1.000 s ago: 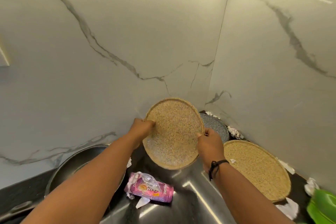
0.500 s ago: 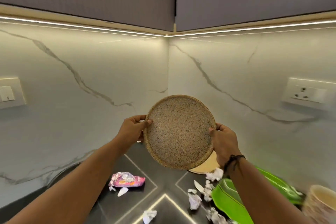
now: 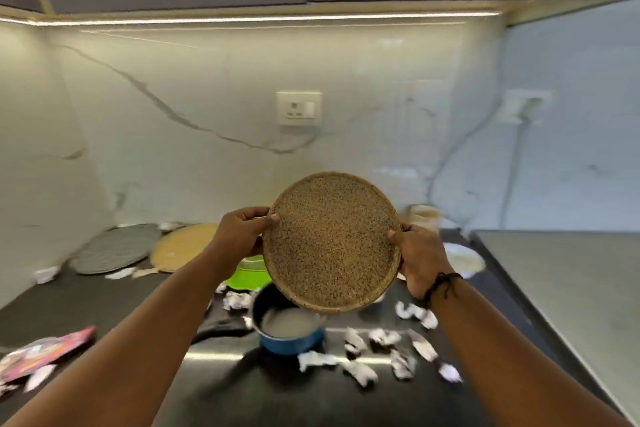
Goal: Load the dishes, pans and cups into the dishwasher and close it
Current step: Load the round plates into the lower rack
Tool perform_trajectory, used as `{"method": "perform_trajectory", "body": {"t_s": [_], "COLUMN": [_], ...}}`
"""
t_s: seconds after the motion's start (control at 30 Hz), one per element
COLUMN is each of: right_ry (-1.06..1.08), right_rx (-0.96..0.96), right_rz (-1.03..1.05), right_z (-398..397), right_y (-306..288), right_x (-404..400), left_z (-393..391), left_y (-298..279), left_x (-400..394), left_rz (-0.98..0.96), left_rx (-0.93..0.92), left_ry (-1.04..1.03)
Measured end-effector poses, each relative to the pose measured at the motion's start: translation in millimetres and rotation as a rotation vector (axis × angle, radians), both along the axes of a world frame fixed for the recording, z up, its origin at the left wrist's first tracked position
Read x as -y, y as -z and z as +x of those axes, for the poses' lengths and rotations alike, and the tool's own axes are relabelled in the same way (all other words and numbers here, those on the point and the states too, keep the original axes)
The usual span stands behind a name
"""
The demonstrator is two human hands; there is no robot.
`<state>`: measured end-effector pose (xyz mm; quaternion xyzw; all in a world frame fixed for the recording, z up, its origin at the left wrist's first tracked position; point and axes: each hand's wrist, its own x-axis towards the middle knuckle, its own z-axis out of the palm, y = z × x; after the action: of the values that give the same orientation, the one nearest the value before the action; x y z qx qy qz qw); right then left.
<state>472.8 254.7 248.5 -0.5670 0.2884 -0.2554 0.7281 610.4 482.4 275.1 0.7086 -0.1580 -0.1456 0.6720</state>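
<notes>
In the head view we hold the speckled plate (image 3: 331, 242) up in front of us, tilted with its face toward us, above the dark counter (image 3: 104, 295). Our left hand (image 3: 242, 231) grips the plate's left rim with its thumb on the face, and our right hand (image 3: 419, 258) grips the right rim, fingers curled behind it. Just below the plate stands a blue pot (image 3: 289, 326); behind the plate a green dish (image 3: 249, 276) peeks out. Left of the plate a grey plate (image 3: 114, 248) and a tan plate (image 3: 183, 246) lie against the wall, and right of it we see a cup (image 3: 425, 215). Crumpled paper scraps (image 3: 360, 371) litter the counter below the plate. The dishwasher is not in view, so we judge loading has barely begun: this plate is in hand, the rest awaits.
</notes>
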Motion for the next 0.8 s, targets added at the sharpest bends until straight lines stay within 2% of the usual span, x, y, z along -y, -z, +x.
{"method": "perform_trajectory", "body": {"t_s": [0.27, 0.43, 0.53, 0.8], "right_ry": [0.369, 0.438, 0.538, 0.864], "right_rx": [-0.104, -0.249, -0.280, -0.348], "right_rz": [0.064, 0.076, 0.163, 0.377], "right_z": [-228.7, -402.3, -505.0, -738.8], "right_y": [47.2, 76.9, 102.2, 173.0], "right_x": [57.0, 80.6, 88.4, 109.1], "left_z": [-147.8, -262.6, -346.8, -580.4], "left_y": [46.2, 87.2, 113.0, 184.5], "left_x": [119.5, 202.9, 253.3, 374.5], "left_rz": [0.068, 0.173, 0.232, 0.429], "left_rx": [-0.130, -0.212, -0.252, -0.173], "left_ry": [0.389, 0.652, 0.801, 1.100]}}
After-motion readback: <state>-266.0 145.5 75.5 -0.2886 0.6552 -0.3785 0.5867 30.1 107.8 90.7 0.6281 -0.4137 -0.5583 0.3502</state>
